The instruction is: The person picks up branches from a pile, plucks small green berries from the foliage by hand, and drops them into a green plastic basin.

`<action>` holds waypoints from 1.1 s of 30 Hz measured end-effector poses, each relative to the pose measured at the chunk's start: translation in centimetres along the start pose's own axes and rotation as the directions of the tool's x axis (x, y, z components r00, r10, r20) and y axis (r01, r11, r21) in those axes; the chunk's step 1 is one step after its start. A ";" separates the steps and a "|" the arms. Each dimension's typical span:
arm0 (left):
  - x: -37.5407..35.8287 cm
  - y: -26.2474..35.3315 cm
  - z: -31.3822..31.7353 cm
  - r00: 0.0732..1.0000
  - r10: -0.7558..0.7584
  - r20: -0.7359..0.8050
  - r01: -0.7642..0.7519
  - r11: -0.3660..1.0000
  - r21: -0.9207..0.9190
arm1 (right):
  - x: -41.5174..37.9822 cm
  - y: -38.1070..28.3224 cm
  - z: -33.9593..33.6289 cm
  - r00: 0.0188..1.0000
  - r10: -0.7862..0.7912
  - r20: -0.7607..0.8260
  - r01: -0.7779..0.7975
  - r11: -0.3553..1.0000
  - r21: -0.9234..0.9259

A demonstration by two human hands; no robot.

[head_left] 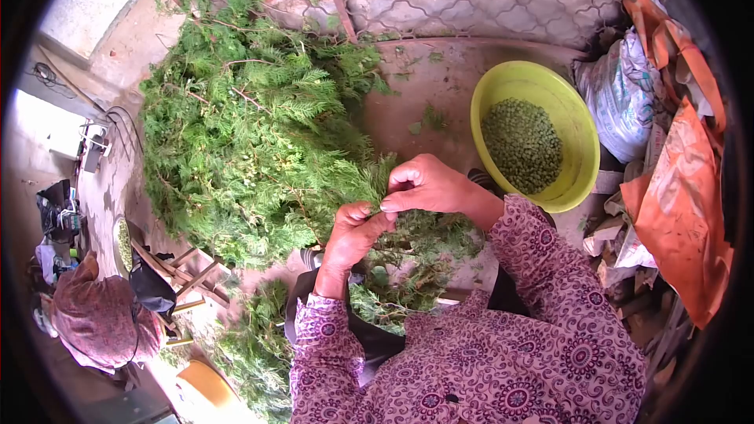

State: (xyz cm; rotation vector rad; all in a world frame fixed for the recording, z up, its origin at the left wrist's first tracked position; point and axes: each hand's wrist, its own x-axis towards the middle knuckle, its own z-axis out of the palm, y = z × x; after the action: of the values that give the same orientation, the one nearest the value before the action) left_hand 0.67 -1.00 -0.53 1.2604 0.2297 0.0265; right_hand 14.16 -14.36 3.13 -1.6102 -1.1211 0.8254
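Observation:
My left hand (351, 242) and my right hand (433, 186) meet in front of me, both closed, thumbs and fingertips pinched together. A green evergreen sprig (378, 180) with feathery leaves reaches the fingers, and my left hand grips its end. Whatever is between my right fingertips is too small and covered to make out. Just beyond the hands lies a large heap of cut evergreen branches (243, 126). To the right stands a yellow-green basin (577, 122), tilted in view, with many small round green pieces (525, 145) inside.
More branches (400, 302) lie by my legs. A wire mesh (471, 0) borders the far side. White woven sacks (620, 94) and an orange sheet (679, 204) are piled at right. At left, another person (98, 318) sits near a wooden stool (192, 271) and an orange-yellow container (206, 389).

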 end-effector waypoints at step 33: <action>-0.6 1.1 -0.3 0.976 -0.105 0.192 0.032 0.937 0.348 | -0.2 0.4 -0.6 0.984 0.008 0.177 -0.047 0.975 0.218</action>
State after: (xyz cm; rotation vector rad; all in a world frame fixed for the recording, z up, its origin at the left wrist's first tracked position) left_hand 0.11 -0.45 0.53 1.5906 0.0985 -0.2138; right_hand 14.75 -14.84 2.98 -1.3911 -1.0883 1.0886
